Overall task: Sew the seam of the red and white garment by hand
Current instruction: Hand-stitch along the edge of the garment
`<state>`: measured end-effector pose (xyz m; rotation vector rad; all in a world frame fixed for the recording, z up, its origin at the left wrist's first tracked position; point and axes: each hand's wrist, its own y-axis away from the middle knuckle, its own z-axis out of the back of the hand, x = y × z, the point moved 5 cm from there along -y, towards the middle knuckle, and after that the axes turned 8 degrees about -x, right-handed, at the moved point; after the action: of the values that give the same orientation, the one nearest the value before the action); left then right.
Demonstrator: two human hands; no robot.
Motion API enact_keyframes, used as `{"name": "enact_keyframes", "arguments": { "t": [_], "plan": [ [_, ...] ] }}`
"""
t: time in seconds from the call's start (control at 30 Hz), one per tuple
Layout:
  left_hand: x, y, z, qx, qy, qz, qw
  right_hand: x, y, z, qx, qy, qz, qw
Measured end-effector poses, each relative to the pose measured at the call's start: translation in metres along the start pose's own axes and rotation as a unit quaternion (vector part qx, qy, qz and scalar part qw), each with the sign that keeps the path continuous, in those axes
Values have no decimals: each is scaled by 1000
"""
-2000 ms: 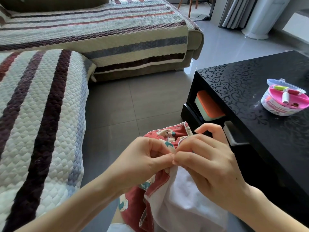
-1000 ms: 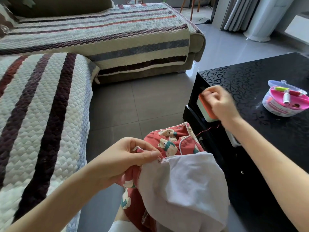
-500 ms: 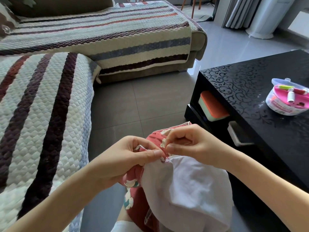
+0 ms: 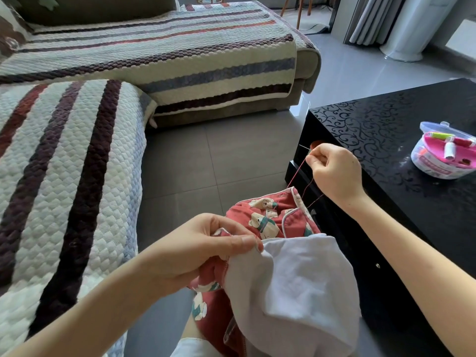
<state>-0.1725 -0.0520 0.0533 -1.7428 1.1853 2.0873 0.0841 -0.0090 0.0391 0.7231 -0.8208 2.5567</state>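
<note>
Our left hand (image 4: 206, 243) pinches the red and white garment (image 4: 296, 274) at its seam, low before us. The red thread (image 4: 296, 173) rises to the needle (image 4: 305, 148), which our right hand (image 4: 334, 171) pinches. An uneven tug could knot the thread or pucker the seam.

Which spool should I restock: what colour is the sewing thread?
Red thread, running from the garment to the right hand; clearest in head view.
</note>
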Motion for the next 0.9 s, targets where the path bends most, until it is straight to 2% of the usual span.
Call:
{"name": "enact_keyframes", "arguments": {
  "t": [0.1, 0.2, 0.3, 0.37, 0.43, 0.5, 0.6, 0.73, 0.8, 0.9],
  "plan": [
    [1, 1, 1, 3, 26, -3, 1000, 4, 3, 4, 6, -48, -19, 999],
    [0, 4, 3, 2, 61, -3, 998, 26, 27, 9, 74, -195, -52, 977],
    [-3, 7, 3, -3, 120, 3, 993, 65, 72, 15, 251, -361, -79, 895],
    [-3, 9, 4, -2, 134, 4, 991, 87, 97, 18, 369, -415, -100, 826],
    [-3, 10, 5, 2, 88, -12, 996, 96, 111, 17, 439, -430, -102, 782],
    [-2, 10, 8, -7, 70, -18, 997, 96, 114, 13, 454, -422, -95, 779],
    [-3, 13, 11, -19, 71, -22, 997, 90, 113, 11, 434, -415, -120, 790],
    [-3, 20, 11, -33, 141, -5, 989, 81, 110, 21, 398, -469, -188, 766],
    [-1, 21, 11, -39, 111, -5, 993, 79, 109, 25, 397, -478, -185, 762],
    [1, 19, 16, -73, 29, -19, 997, 73, 103, 33, 361, -466, -164, 791]
  ]
}}
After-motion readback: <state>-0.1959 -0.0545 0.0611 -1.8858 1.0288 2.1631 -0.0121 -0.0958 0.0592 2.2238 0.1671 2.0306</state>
